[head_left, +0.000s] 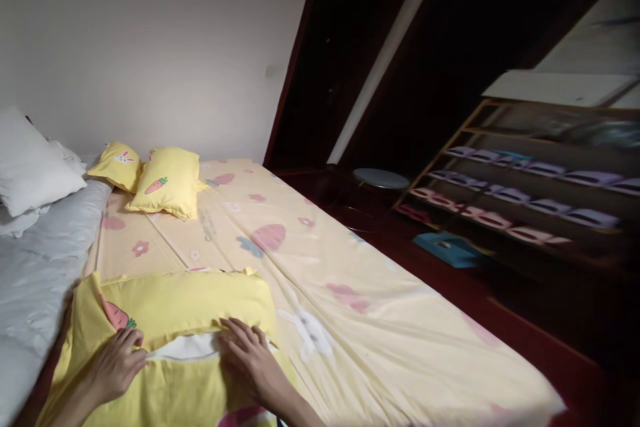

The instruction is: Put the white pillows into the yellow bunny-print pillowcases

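Observation:
A yellow pillowcase (200, 300) with a carrot print lies on the near end of the bed. A white pillow (187, 347) shows through its opening, between my hands. My left hand (116, 365) is closed, fingers bent and pinching the pillowcase edge at the left end of the opening. At the opening's right end, my right hand (253, 359) rests on the cloth with its fingers stretched out and slightly apart. Its thumb is partly hidden.
Two yellow pillows (167, 180) lie farther up the patterned bed sheet (320, 267). Grey bedding (45, 267) and a white pillow (35, 160) are on the left. A round stool (381, 179), a blue dustpan-like object (447, 249) and a shoe rack (520, 197) stand right.

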Available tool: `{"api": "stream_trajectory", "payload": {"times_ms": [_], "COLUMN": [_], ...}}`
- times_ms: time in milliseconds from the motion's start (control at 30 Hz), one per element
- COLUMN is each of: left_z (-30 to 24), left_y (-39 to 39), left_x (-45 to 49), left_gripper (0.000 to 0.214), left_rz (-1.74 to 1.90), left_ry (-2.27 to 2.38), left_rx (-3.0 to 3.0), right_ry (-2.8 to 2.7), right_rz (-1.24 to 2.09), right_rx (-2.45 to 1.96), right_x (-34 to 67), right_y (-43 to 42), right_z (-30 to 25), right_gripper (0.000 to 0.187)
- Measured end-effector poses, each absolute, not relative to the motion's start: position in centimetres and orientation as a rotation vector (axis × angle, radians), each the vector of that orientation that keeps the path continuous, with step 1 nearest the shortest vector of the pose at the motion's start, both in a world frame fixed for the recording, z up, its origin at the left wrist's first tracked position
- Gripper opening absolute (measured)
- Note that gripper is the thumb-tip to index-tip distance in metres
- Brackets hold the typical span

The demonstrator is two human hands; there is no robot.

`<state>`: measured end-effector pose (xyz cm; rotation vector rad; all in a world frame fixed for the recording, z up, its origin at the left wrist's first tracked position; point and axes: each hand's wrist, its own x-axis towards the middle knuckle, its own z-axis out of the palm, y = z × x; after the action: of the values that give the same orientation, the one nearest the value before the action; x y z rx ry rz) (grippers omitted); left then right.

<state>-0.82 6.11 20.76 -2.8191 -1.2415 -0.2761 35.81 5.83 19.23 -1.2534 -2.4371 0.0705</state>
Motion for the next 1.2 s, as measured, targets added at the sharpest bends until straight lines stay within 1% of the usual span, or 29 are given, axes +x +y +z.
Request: {"api": "stream_trajectory", "payload": {"times_ms": [67, 300, 467, 567, 700, 767, 867, 933, 1067, 1200], "left_z": [20.3, 17.0, 15.9, 16.3, 17.2, 17.4, 17.0, 16.5, 15.9, 16.7], "left_y": [6.4, 7.1, 8.4, 9.4, 9.8, 9.5, 9.0, 9.0, 10.0, 11.3], "left_x": [-1.0, -0.8, 0.5, 1.1, 1.5, 1.4, 1.2, 0.9, 0.9, 1.8], "left_gripper": [0.017, 0.028, 0.019, 0.017, 0.017, 0.016, 0.017, 0.02, 0.022, 0.03], "left_rz": [-0.311, -0.6, -0.677, -0.702, -0.775, -0.826, -0.89, -0.927, -1.034, -1.15], "left_ry": [-1.259, -1.271, -1.448, -1.537, -1.521, -1.481, -1.39, -1.348, -1.379, -1.469], "left_rx": [-2.754, -2.47, -2.207, -2.107, -2.155, -2.217, -2.276, -2.259, -2.226, -2.221], "right_ry": [-2.407, -2.199, -1.999, -2.009, -2.135, -2.166, -2.163, -2.128, -1.97, -1.869], "right_rz": [0.098, 0.004, -0.132, -0.188, -0.167, -0.119, -0.085, -0.104, -0.067, -0.05], "right_rx": [-1.301, -1.279, -1.367, -1.372, -1.304, -1.273, -1.214, -1.205, -1.232, -1.221], "right_x": [35.2, 34.7, 32.7, 31.8, 32.5, 33.2, 34.0, 34.0, 33.1, 32.1], "right_y": [6.2, 7.3, 8.9, 10.4, 11.5, 11.4, 11.1, 10.9, 11.3, 12.3], "right_z": [19.2, 17.0, 15.0, 15.7, 17.6, 18.0, 17.6, 17.1, 16.5, 16.9], "right_gripper": [0.019, 0.018, 0.026, 0.022, 0.018, 0.019, 0.027, 0.03, 0.027, 0.029]}}
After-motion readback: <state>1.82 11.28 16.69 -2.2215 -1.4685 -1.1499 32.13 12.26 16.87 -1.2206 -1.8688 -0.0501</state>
